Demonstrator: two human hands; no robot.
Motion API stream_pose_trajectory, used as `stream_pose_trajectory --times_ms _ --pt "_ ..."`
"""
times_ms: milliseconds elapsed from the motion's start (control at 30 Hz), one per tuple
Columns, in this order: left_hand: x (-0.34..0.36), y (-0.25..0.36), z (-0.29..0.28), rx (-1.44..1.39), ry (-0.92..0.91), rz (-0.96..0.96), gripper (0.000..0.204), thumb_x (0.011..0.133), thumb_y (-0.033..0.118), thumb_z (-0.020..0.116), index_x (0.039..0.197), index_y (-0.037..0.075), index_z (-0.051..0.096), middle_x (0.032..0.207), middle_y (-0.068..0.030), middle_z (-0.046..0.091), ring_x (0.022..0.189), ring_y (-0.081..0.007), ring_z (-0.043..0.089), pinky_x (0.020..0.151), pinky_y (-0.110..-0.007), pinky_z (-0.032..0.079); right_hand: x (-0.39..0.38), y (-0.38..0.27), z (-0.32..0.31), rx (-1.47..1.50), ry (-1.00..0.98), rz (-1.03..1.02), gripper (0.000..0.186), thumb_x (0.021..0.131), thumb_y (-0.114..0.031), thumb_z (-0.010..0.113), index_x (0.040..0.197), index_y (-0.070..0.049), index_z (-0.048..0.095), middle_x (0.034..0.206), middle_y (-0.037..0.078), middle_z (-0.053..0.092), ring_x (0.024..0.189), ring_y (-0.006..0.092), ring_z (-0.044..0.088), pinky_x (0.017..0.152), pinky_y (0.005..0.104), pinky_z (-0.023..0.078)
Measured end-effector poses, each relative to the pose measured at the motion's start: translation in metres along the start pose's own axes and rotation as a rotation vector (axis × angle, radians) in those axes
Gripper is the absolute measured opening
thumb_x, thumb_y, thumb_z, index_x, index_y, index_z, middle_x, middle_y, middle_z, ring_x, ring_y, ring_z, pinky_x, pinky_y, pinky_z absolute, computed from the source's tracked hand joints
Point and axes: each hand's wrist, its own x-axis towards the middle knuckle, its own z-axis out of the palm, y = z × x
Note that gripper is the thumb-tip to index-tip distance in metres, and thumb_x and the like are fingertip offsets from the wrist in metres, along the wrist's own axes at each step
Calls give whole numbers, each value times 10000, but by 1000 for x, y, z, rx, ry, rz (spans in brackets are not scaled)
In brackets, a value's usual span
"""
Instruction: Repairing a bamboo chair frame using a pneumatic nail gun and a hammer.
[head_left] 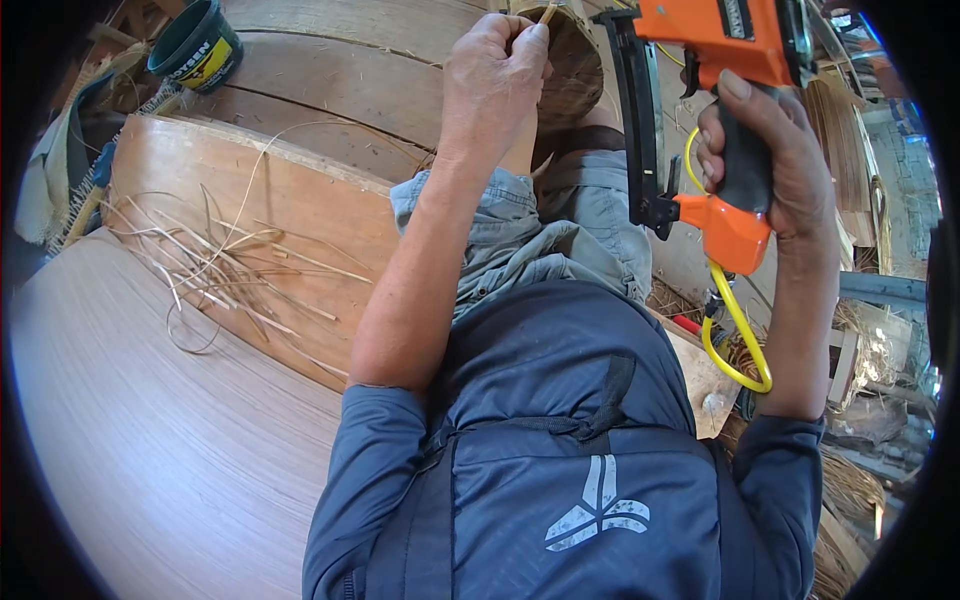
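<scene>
My left hand (497, 70) is at the top middle, fingers closed on a thin pale strip (548, 14), beside a brown curved piece (570, 80) whose full shape I cannot make out. My right hand (770, 150) is wrapped round the black grip of an orange and black pneumatic nail gun (730, 235), raised at the upper right with its long magazine upright. A yellow air hose (745, 340) hangs from the gun in a loop.
A wooden board (150, 160) with loose thin strips (230, 280) lies on my left, next to a pale laminate panel (140, 420). A green bucket (200, 55) stands on the plank floor (340, 75) at upper left. Stacked wood (840, 150) and scraps line the right side.
</scene>
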Motion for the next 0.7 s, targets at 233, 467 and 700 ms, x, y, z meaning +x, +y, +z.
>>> stream_pose_trajectory --times_ms 233,467,700 --pt "-3 5 3 13 21 37 182 898 157 571 931 -17 613 667 16 549 563 -22 460 495 -172 367 -5 14 4 46 38 55 275 772 -303 726 769 -67 585 589 12 579 463 87 556 451 232 483" --pt "0 0 -6 90 44 90 185 893 152 576 945 -20 616 674 32 538 591 -25 459 515 -187 377 -5 21 2 -13 1 9 259 843 -278 646 849 -42 539 635 46 547 502 127 548 460 255 468" --pt "2 16 1 438 234 130 204 895 192 575 855 -7 587 691 -149 627 622 -225 623 561 -332 480 -5 26 2 -23 -5 2 282 843 -287 643 887 -27 543 642 49 548 512 124 546 485 243 456"
